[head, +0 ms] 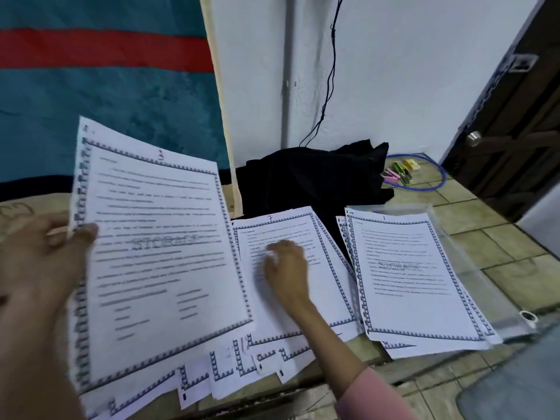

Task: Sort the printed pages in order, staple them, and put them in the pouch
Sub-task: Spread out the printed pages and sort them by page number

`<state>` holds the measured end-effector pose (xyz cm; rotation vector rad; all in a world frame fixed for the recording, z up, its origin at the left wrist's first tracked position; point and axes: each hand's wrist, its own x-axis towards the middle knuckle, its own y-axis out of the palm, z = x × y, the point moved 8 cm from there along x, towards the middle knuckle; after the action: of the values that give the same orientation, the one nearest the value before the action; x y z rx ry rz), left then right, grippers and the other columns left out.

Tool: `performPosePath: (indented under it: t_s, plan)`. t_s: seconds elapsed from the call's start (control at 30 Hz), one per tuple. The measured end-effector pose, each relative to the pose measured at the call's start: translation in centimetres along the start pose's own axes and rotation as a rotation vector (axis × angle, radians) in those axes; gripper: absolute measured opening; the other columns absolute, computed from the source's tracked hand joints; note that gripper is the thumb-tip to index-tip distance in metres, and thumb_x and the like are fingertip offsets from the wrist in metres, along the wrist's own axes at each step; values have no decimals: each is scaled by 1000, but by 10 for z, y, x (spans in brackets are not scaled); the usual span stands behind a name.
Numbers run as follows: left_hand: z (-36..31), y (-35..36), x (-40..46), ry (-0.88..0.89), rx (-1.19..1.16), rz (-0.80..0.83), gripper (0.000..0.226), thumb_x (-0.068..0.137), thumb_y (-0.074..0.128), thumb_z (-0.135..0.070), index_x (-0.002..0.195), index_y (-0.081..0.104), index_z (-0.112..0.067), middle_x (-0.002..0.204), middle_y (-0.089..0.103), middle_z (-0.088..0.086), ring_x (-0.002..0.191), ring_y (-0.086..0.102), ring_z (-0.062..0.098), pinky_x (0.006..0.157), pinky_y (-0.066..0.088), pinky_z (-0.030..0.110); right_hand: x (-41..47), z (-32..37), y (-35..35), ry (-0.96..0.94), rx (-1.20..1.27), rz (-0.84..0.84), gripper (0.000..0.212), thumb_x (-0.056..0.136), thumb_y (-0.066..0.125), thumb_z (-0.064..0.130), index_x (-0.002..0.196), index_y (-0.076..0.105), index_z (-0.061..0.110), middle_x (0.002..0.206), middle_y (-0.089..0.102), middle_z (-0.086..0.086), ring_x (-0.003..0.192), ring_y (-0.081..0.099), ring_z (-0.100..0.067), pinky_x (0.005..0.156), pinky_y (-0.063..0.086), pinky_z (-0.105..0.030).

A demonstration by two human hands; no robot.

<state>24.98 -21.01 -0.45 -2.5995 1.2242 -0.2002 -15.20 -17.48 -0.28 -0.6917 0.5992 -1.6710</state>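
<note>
Left hand: our left hand [39, 262] holds page 3 [160, 253] by its left edge, thumb curled over the front of the sheet, the other fingers behind it and out of sight. The page is raised and tilted above the spread of loose pages.
Right hand: our right hand [285, 268] rests on page 7 [327, 286], fingers bent down onto the print and close together; blur keeps us from telling whether they pinch the paper.
Page 7: lies on top of the loose pages [230, 368], which fan out beneath it and beneath page 3 toward the near edge.
Page 1: the stack topped by page 1 [415, 277] lies to the right, apart from the middle pile, partly resting on the clear pouch [472, 268].
Pouch: flat on the tiled floor [500, 247] at the right, its far and right edges showing past the stack.
Surroundings: we note a black cloth [312, 177] behind the pages, a blue hoop [439, 174] with small coloured objects [400, 172] near the white wall [394, 71], and a teal and red blanket [100, 80] at the left.
</note>
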Motion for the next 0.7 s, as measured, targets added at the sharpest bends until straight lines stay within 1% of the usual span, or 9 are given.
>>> performPosePath:
  t_s: [0.07,0.17,0.23,0.3,0.37,0.4,0.5,0.57,0.7]
  plan:
    - [-88,32,-85,37,-31,207,21,83,63,-36,99,59,-22,91,65,6,74,63,20,65,54,16,12,-41,-43,224,-244,-144,45,89,57,24,131,44,15,139,40,-11,130,34,-27,108,33,-42]
    - [-91,84,-127,55,-18,394,24,88,61,-18,111,58,-10,97,60,9,88,57,21,61,47,19,13,-102,-82,522,-435,-80,72,84,64,30,140,23,13,144,25,-17,133,24,-35,106,29,-49]
    - [-71,119,-141,-79,-94,506,24,90,56,-9,115,56,-6,102,59,11,92,56,24,78,48,30,9,-132,-94,609,-432,-51,67,84,62,31,138,28,11,140,31,-18,130,28,-36,103,32,-48]
    - [-60,143,-155,-160,-99,593,18,90,58,-13,108,57,-12,113,61,11,103,58,30,97,46,45,9,-149,-102,581,-341,-58,43,88,55,29,122,47,4,126,46,-21,119,40,-37,91,40,-44]
    - [-48,163,-166,-243,-120,666,16,90,58,-19,106,58,-16,119,61,14,109,58,36,99,44,54,9,-152,-117,515,-169,-124,19,88,50,16,93,58,-1,101,59,-25,94,52,-36,72,41,-36]
    - [-42,170,-168,-283,-131,683,18,91,57,-18,109,59,-14,118,61,15,109,58,36,99,44,54,9,-152,-126,494,-97,-157,16,88,48,10,80,56,-1,86,60,-24,80,52,-33,64,38,-33]
    - [-27,191,-180,-386,-152,723,26,93,52,-10,118,56,-4,123,59,19,110,57,36,100,43,49,10,-137,-154,438,-15,-213,36,90,45,7,54,39,5,54,44,-9,51,39,-23,48,25,-33]
    - [-15,200,-187,-450,-136,749,25,94,50,-7,119,53,-2,128,55,22,115,54,38,104,39,52,13,-123,-155,401,26,-188,42,89,47,7,51,30,12,49,34,-2,47,31,-15,47,24,-30]
    - [3,212,-201,-552,-131,798,37,96,46,-6,132,43,-2,134,49,18,126,45,41,108,31,57,20,-88,-106,314,133,-20,35,89,50,13,57,37,12,50,36,1,48,34,-10,40,28,-16]
